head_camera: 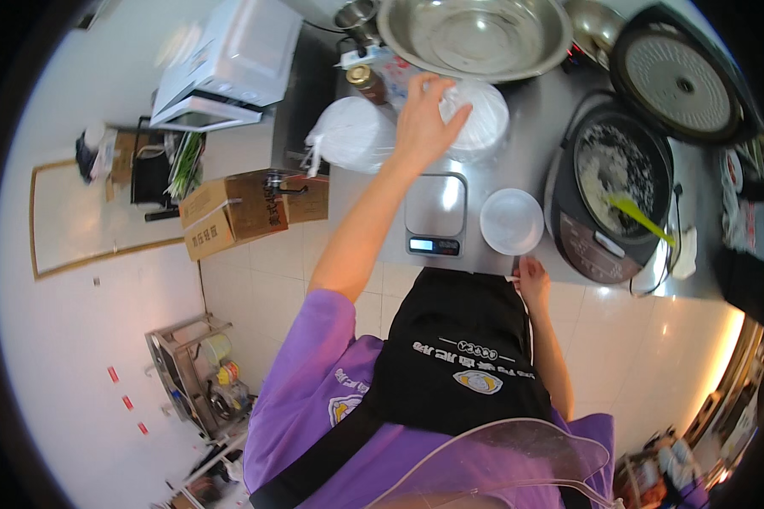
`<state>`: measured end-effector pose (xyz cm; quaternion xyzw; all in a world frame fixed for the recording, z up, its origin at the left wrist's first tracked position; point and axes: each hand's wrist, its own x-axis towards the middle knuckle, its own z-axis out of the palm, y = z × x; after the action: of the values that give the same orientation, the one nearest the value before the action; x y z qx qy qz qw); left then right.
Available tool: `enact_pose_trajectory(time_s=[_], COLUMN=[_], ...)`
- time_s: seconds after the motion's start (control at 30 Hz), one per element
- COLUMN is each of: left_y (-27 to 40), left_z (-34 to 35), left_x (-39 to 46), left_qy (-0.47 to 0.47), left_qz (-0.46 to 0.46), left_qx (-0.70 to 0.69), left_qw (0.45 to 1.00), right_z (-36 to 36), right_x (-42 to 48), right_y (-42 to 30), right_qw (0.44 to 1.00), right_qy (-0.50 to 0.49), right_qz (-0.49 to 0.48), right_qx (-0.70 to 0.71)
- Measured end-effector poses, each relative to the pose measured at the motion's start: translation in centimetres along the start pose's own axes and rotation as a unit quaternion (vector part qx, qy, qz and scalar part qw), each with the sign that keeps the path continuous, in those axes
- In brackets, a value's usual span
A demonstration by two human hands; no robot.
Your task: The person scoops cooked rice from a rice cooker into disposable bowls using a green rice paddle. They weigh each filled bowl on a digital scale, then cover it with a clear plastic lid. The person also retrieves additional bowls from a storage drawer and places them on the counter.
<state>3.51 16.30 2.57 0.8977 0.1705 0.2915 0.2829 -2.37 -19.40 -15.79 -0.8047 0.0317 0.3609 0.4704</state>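
My left hand (pixel 428 118) reaches over the counter with thumb and fingers apart. It is at the left side of a stack of white round containers or lids (pixel 484 124) in clear plastic; whether the fingertips touch it is unclear. My right hand (pixel 533 281) is low at the counter's front edge, fingers bent, beside my black apron (pixel 465 318); its grip is hard to make out. Between the hands lie a digital kitchen scale (pixel 436 210) with a lit display and a white round bowl (pixel 511 221). Another bagged white stack (pixel 350 133) sits to the left.
An open rice cooker (pixel 601 254) holds rice (pixel 601 172) and a green rice paddle (pixel 640 219). A large steel basin (pixel 477 38) stands behind. A gold-lidded jar (pixel 366 83) is left of it. A white microwave oven (pixel 235 57) and cardboard boxes (pixel 235 213) are farther left.
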Motion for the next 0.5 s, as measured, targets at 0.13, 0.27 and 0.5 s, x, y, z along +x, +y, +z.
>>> enact_pose_trajectory(time_s=[0.13,0.27,0.5], left_y=[-0.5,-5.8,-13.3], left_z=[-7.4,-15.1,-18.9], left_x=[-6.8,-11.6,-9.8], left_qy=[0.097,0.198,0.076], left_qz=[-0.036,-0.105,-0.054], left_qx=[0.038,0.099,0.063], left_qw=[0.994,0.969,0.994], right_z=[-1.7,1.9,17.7], right_x=[-3.2,-5.9,-3.0], right_y=[-2.5,-12.9,-29.3], right_qw=[0.971,0.955,0.845], right_qy=[-0.036,-0.111,-0.123], right_qz=[-0.121,-0.221,-0.493], right_qx=[-0.204,-0.164,-0.163])
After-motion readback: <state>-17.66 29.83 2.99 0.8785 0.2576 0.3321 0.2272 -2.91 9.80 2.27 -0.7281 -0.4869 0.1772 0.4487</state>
